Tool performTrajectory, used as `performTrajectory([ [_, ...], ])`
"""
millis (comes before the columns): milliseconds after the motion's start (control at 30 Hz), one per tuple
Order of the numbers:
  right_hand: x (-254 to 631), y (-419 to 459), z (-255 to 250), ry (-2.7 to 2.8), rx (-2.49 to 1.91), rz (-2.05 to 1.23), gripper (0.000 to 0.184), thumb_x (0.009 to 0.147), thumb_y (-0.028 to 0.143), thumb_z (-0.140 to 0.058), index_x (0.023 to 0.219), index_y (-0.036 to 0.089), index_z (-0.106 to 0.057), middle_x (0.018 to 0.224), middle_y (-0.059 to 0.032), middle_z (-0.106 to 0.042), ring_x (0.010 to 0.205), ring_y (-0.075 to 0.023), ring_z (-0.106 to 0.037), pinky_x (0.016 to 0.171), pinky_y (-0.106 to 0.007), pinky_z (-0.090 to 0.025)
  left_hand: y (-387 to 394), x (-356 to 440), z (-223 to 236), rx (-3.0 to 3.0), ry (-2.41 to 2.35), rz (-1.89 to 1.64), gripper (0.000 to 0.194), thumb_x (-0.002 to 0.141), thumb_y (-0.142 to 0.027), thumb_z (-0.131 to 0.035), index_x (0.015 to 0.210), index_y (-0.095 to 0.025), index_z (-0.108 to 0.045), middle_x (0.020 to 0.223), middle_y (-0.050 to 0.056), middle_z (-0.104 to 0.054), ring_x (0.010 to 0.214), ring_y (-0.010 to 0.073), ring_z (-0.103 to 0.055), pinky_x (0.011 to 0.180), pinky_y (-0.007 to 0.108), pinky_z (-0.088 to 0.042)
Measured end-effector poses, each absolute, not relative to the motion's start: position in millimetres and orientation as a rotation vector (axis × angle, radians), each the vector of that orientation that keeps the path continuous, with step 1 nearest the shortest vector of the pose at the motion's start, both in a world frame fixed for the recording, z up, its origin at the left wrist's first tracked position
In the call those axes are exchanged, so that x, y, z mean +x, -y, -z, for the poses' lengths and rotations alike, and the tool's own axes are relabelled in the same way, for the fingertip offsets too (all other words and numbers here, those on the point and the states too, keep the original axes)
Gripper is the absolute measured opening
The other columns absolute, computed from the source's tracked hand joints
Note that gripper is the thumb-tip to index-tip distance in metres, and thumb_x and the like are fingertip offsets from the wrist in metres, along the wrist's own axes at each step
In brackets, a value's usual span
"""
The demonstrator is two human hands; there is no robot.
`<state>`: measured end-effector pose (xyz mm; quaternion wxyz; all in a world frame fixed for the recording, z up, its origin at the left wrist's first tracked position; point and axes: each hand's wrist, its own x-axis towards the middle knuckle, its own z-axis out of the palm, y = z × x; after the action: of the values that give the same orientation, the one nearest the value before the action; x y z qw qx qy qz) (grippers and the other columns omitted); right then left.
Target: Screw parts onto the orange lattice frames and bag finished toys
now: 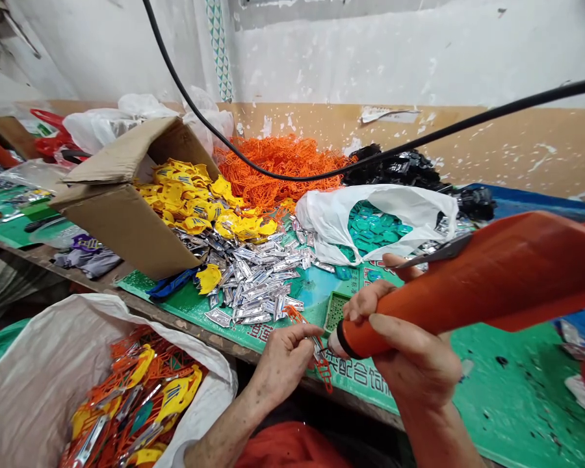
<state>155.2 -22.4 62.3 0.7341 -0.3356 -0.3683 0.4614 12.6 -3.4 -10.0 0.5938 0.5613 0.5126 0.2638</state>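
Observation:
My right hand (pixel 404 338) grips a thick orange cylindrical power tool (pixel 443 292), which has a black tip and a thin metal part lying along its top. My left hand (pixel 283 364) pinches a small orange plastic lattice piece (pixel 316 354) with a silver part on it. The black tip of the tool is close to that piece, and I cannot tell if they touch. Both hands are over the front edge of a green printed mat (pixel 190 305).
A heap of silver pieces (pixel 253 279) lies on the mat beside yellow plastic pieces (pixel 190 201) spilling from a cardboard box (pixel 127 208). Behind are orange lattice (pixel 277 162), a white bag of teal pieces (pixel 370 227) and a black cable (pixel 322 177). A white sack (pixel 53 370) of assembled pieces stands lower left.

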Motion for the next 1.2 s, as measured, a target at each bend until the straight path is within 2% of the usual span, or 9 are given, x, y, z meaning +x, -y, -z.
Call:
performTrajectory([
  [367, 153.2, 19.0, -59.6, 0.812, -0.785, -1.012, 0.068, 0.061, 0.019, -0.073, 0.124, 0.028, -0.050, 0.066, 0.0044, -0.062, 0.056, -0.0152, -0.057, 0.057, -0.033, -0.047, 2.1, 13.5, 12.3, 1.258, -1.205, -0.615, 0.045, 0.070, -0.022, -0.041, 0.103, -0.010, -0.070, 0.050, -0.005, -0.052, 0.037, 0.0068, -0.035, 0.042, 0.021, -0.026],
  [833, 153.1, 17.6, -58.0, 0.885, -0.815, -1.038, 0.063, 0.062, 0.025, -0.077, 0.120, 0.028, -0.051, 0.066, 0.0047, -0.062, 0.058, -0.0157, -0.056, 0.058, -0.033, -0.047, 2.9, 14.8, 12.0, 1.240, -1.201, -0.623, 0.044, 0.069, -0.022, -0.042, 0.101, -0.012, -0.071, 0.049, -0.006, -0.052, 0.037, 0.0073, -0.034, 0.043, 0.021, -0.027],
  [1000, 151.9, 16.6, -57.4, 0.912, -0.843, -1.049, 0.055, 0.062, 0.022, -0.075, 0.114, 0.026, -0.054, 0.066, 0.0049, -0.061, 0.058, -0.0155, -0.055, 0.056, -0.032, -0.047, 1.7, 18.1, 12.7, 1.221, -1.211, -0.643, 0.041, 0.068, -0.024, -0.043, 0.093, -0.010, -0.073, 0.048, -0.006, -0.048, 0.041, 0.0081, -0.035, 0.045, 0.021, -0.026],
  [1200, 151.1, 17.4, -54.2, 0.936, -0.870, -1.092, 0.042, 0.063, 0.022, -0.073, 0.102, 0.024, -0.060, 0.066, 0.0043, -0.059, 0.057, -0.0149, -0.055, 0.047, -0.029, -0.045, 1.5, 22.0, 15.3, 1.177, -1.230, -0.686, 0.039, 0.063, -0.022, -0.046, 0.087, -0.010, -0.073, 0.047, -0.006, -0.047, 0.044, 0.0092, -0.035, 0.046, 0.022, -0.026],
])
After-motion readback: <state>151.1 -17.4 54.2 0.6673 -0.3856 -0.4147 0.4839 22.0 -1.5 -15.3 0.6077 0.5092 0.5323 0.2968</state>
